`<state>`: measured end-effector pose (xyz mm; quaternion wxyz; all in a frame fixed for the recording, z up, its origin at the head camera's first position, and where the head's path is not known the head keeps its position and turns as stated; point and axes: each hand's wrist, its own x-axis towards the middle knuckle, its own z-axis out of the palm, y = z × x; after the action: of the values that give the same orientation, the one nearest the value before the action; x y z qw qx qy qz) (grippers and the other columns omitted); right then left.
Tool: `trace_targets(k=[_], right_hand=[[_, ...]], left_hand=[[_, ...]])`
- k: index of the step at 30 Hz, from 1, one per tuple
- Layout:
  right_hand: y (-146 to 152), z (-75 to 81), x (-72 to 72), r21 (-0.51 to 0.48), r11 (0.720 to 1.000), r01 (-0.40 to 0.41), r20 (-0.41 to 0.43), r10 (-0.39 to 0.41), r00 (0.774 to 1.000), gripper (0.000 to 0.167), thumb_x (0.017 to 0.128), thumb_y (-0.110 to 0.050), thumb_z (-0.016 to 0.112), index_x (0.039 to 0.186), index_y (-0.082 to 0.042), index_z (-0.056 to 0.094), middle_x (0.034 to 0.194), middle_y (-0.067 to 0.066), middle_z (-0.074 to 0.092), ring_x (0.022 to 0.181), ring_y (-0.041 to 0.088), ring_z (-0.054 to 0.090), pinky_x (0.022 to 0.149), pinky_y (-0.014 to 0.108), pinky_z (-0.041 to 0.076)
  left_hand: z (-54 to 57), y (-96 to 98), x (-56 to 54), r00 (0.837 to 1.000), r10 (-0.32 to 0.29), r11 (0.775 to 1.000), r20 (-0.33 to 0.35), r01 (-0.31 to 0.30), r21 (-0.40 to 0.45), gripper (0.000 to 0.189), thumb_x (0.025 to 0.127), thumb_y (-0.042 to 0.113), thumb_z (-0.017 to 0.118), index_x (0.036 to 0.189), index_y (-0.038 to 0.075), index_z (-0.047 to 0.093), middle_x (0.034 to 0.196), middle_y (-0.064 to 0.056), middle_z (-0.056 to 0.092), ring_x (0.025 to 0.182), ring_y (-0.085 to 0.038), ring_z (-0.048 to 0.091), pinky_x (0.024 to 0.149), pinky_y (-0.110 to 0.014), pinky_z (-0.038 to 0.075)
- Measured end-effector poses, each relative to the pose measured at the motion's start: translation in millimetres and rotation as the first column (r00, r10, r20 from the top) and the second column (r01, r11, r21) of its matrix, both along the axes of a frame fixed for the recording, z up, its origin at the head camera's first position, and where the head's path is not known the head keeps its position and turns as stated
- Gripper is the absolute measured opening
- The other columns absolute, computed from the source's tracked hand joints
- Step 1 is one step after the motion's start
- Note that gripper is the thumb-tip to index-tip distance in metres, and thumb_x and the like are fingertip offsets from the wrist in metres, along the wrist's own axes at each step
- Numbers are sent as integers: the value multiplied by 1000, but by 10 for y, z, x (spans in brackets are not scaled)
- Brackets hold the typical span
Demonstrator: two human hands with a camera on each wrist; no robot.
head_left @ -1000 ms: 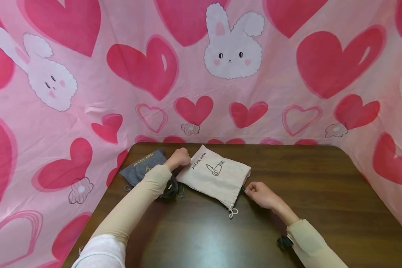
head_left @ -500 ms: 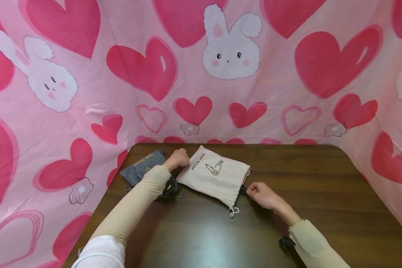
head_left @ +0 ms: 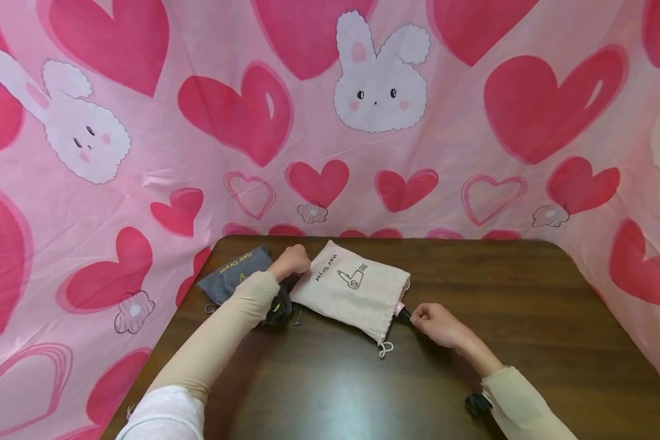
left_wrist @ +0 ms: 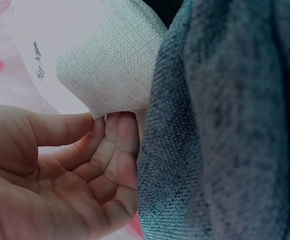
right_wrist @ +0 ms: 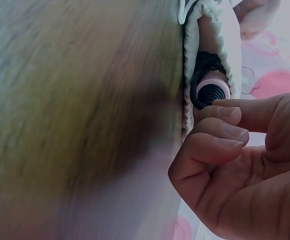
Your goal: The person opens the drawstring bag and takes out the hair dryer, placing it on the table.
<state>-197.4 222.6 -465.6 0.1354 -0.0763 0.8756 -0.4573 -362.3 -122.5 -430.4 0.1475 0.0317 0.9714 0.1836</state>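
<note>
A white drawstring bag (head_left: 357,293), printed "Hair Dryer", lies flat at mid-table with its mouth toward the right. My left hand (head_left: 293,260) pinches the bag's far left corner between thumb and fingers, clearly seen in the left wrist view. From the bag's mouth pokes the pink handle end (right_wrist: 219,80) of a hair dryer, with a black ribbed cord sleeve (right_wrist: 212,94). My right hand (head_left: 441,325) pinches that sleeve between thumb and forefinger. A loop of black cord (right_wrist: 195,90) sits inside the mouth; the bag hides the rest of the dryer.
Left of the white bag lies a grey "Hair Dryer" drawstring bag (head_left: 236,272), partly behind my left forearm. A white drawstring loop (head_left: 385,349) hangs from the near corner of the white bag's mouth. A pink heart-print cloth (head_left: 451,140) rises behind the table.
My right hand has drawn back to the right and slightly nearer, bringing the black sleeve and pink handle end out of the bag. The left hand stays on the corner.
</note>
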Motion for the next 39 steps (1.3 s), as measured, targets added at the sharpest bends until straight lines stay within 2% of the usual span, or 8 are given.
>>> trace_targets(k=[5,6,12,13,18,23,33,39], right_hand=[[22,-8,36,-8,1000,3,10,-3,1000,14,102,-7,63,100,6,66,79,4,55,72,20,50,65,34,42],[26,-9,40,-9,1000,-1,5,1,1000,15,102,-7,62,100,7,66,79,4,55,72,20,50,65,34,42],[32,-5,67,-11,1000,-2,7,2,1000,14,102,-7,62,100,7,65,78,3,54,71,20,50,64,34,41],[32,-5,72,-12,1000,-1,10,1,1000,14,102,-7,62,100,6,65,78,3,54,71,20,50,64,34,41],[33,-6,90,-12,1000,2,11,-1,1000,14,102,-8,62,100,6,65,78,4,54,71,20,50,64,35,41],[35,-28,122,-8,1000,7,26,-7,1000,14,102,-8,63,100,6,66,77,4,54,71,20,51,64,35,42],[19,-26,147,-3,1000,17,32,-17,999,14,102,-8,63,99,5,66,77,4,54,71,20,50,65,35,42],[4,3,151,-9,999,36,62,-36,997,13,103,-9,61,100,3,65,80,6,62,64,20,52,57,33,43]], left_hand=[[12,-9,6,1000,-6,1000,7,6,2,24,95,1,53,71,4,59,66,-8,60,61,-22,60,58,-30,48],[-103,-53,-90,1000,-21,1000,-8,21,10,24,95,3,53,71,5,58,66,-7,60,60,-21,59,57,-30,48],[-82,-59,-71,1000,-20,1000,1,20,12,27,96,3,51,69,5,57,65,-7,59,60,-22,58,57,-30,47],[35,-19,26,1000,-5,1000,15,5,5,28,96,1,51,69,4,57,65,-8,59,61,-23,59,57,-30,47],[20,-34,38,1000,-8,1000,0,8,10,29,97,2,51,68,7,54,64,-5,54,61,-22,57,55,-29,44],[2,-48,59,1000,-21,1000,16,21,7,31,96,1,52,66,7,54,63,-5,52,59,-22,52,54,-29,42],[23,-57,80,999,-29,1000,20,29,-2,30,95,2,54,66,7,55,62,-5,54,61,-23,57,54,-28,43],[53,-49,95,997,-22,999,69,19,40,34,94,0,51,62,10,46,59,-4,48,53,-19,47,51,-30,39]])
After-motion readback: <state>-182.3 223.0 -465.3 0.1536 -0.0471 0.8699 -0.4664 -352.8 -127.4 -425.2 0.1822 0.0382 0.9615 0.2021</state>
